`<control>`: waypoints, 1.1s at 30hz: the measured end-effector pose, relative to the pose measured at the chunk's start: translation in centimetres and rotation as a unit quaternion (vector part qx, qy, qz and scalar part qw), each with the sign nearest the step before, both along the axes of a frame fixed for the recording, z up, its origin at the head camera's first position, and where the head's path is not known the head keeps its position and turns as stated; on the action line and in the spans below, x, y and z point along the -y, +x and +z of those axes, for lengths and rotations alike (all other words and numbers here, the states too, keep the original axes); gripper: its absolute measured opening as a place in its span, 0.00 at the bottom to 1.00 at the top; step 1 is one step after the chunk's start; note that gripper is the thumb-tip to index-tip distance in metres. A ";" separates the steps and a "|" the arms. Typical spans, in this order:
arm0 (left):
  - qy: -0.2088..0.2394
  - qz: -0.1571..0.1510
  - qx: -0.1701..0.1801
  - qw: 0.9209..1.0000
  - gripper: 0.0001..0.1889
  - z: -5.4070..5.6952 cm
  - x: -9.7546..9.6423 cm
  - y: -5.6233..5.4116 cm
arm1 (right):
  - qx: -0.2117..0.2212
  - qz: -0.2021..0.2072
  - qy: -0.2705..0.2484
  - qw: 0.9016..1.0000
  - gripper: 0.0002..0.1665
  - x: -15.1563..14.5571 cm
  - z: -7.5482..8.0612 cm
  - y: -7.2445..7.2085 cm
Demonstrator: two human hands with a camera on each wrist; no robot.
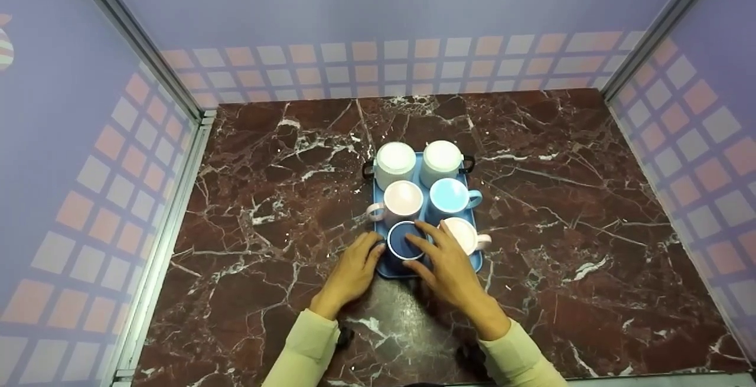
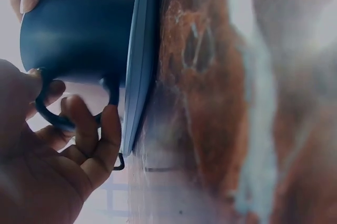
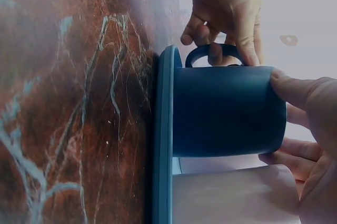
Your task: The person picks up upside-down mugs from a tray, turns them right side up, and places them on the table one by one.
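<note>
A dark blue mug (image 1: 405, 240) with a pale rim stands upright at the near left of a blue tray (image 1: 393, 273). Its handle (image 2: 58, 121) points left, and my left hand (image 1: 356, 264) holds it with curled fingers. From the right, my right hand (image 1: 452, 266) grips the mug around its rim, thumb on the near side and fingers across the top. In the right wrist view, the mug's base sits right at the tray surface. Beside it is a pale pink mug (image 1: 462, 234) with its handle to the right, partly hidden by my right hand.
Behind on the tray are another pale pink mug (image 1: 403, 199), a light blue mug (image 1: 449, 197) and two white mugs, one left (image 1: 395, 159) and one right (image 1: 442, 156), with black handles outward. The tray lies on a dark red marbled tabletop (image 1: 283, 198), with lilac panels (image 1: 354, 9) around it.
</note>
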State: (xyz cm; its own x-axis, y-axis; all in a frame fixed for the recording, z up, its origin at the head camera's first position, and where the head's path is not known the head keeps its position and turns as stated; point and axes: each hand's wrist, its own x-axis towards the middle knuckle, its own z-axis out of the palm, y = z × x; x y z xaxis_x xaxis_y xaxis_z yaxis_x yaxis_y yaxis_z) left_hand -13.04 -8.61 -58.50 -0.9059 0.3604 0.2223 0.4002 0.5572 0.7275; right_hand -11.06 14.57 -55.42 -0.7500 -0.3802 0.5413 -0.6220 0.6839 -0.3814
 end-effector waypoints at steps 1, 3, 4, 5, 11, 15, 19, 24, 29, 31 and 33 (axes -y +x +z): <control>0.005 0.001 -0.004 1.000 0.13 0.0 0.0 0.0 | 0.001 0.000 -0.003 1.000 0.30 0.0 0.0 0.0; 0.015 0.006 -0.007 1.000 0.12 0.1 0.1 0.1 | 0.002 0.000 -0.011 1.000 0.30 0.1 0.1 0.1; 0.019 0.008 -0.011 1.000 0.12 0.1 0.1 0.1 | 0.003 0.000 -0.017 1.000 0.31 0.1 0.2 0.1; 0.022 0.010 -0.015 1.000 0.11 0.2 0.1 0.1 | 0.001 0.001 -0.023 1.000 0.31 0.1 0.2 0.1; 0.041 0.019 -0.045 0.998 0.09 1.2 0.1 0.0 | -0.008 0.007 -0.073 0.997 0.34 0.3 0.7 0.0; 0.055 0.022 -0.057 0.997 0.09 2.0 0.1 0.0 | 0.016 0.009 -0.116 0.993 0.40 0.4 0.9 0.0; 0.074 0.025 -0.058 0.995 0.08 2.9 0.0 0.1 | 0.062 0.004 -0.154 0.986 0.48 0.4 0.9 0.2; 0.091 0.033 -0.060 0.993 0.08 4.3 -0.1 0.1 | 0.111 -0.001 -0.197 0.974 0.56 0.3 1.0 0.5; 0.094 0.038 -0.064 0.993 0.09 5.4 -0.4 0.1 | 0.144 0.001 -0.243 0.959 0.57 0.3 1.2 0.7; 0.093 0.038 -0.066 0.993 0.09 5.9 -0.6 0.1 | 0.152 0.004 -0.255 0.955 0.55 0.2 1.2 0.6; 0.096 0.033 -0.068 0.993 0.09 6.4 -0.9 -0.1 | 0.153 0.006 -0.268 0.951 0.53 0.2 1.2 0.5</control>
